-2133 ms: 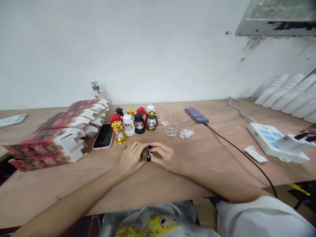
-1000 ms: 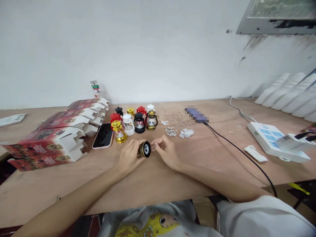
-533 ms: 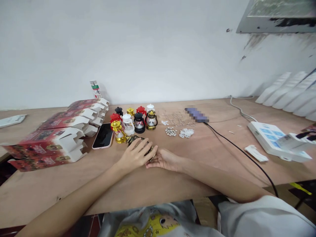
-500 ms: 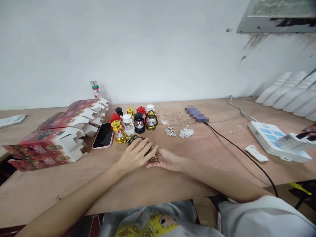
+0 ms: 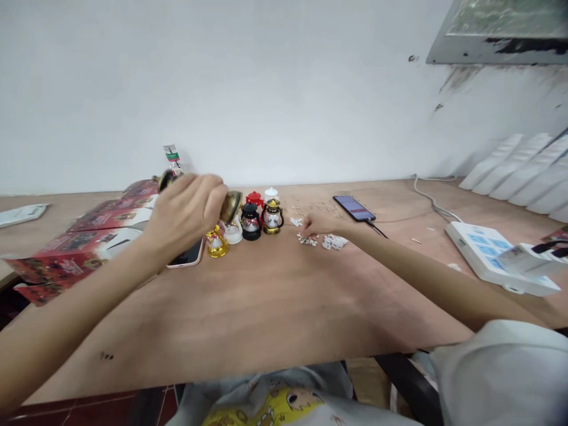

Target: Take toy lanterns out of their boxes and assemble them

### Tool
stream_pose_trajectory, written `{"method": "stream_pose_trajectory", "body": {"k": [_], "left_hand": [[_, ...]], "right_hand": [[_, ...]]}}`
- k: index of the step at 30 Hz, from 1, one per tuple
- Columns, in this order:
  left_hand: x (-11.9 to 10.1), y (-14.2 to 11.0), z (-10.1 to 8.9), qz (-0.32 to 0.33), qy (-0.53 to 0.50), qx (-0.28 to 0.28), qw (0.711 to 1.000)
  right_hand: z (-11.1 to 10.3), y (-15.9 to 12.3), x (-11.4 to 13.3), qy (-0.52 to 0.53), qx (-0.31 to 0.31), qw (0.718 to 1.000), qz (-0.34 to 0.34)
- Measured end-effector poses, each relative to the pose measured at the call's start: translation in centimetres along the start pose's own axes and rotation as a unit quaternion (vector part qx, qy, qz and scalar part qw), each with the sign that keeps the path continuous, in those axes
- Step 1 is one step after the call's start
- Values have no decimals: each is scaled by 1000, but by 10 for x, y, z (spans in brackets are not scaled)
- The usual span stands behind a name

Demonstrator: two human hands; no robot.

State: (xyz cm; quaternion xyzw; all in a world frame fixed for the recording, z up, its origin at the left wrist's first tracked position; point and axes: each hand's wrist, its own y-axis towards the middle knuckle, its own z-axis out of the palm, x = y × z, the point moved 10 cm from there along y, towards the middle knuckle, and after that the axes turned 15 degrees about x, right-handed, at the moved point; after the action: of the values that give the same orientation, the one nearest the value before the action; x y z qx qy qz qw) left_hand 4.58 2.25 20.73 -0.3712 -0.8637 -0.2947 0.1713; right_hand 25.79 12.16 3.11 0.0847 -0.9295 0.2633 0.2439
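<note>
My left hand (image 5: 189, 207) is raised over the left side of the table, fingers wrapped round a bronze mini lantern (image 5: 231, 206). The lantern lies tilted in the hand, its base jutting out to the right; its middle is hidden by my fingers. At the pile of small round button cells (image 5: 307, 241) my right hand (image 5: 317, 224) is down with its fingertips pinched together. Whether a cell is between those fingertips is too small to tell. A heap of small white plastic pieces (image 5: 335, 242) lies just right of the cells. Several mini lanterns (image 5: 251, 223) in black, gold, red, white and bronze stand together between my hands.
Red printed boxes (image 5: 66, 251) with open flaps lie at the left, beside a pink-edged phone (image 5: 189, 257). Thin metal wires (image 5: 322, 207) are spread near a cabled phone (image 5: 354, 208). A white power strip (image 5: 492, 254) and white curved pieces (image 5: 519, 171) occupy the right.
My hands have separated. The left has lifted the bronze lantern up and leftward, in front of the boxes; the right has moved up and right to the button cells.
</note>
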Motion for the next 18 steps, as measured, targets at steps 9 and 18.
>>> {"method": "stream_pose_trajectory", "body": {"k": [9, 18], "left_hand": [[57, 62, 22, 54, 8, 86, 995], [89, 95, 94, 4, 5, 122, 993]], "right_hand": [[-3, 5, 28, -215, -28, 975, 56], [10, 10, 34, -277, 1, 960, 39]]}}
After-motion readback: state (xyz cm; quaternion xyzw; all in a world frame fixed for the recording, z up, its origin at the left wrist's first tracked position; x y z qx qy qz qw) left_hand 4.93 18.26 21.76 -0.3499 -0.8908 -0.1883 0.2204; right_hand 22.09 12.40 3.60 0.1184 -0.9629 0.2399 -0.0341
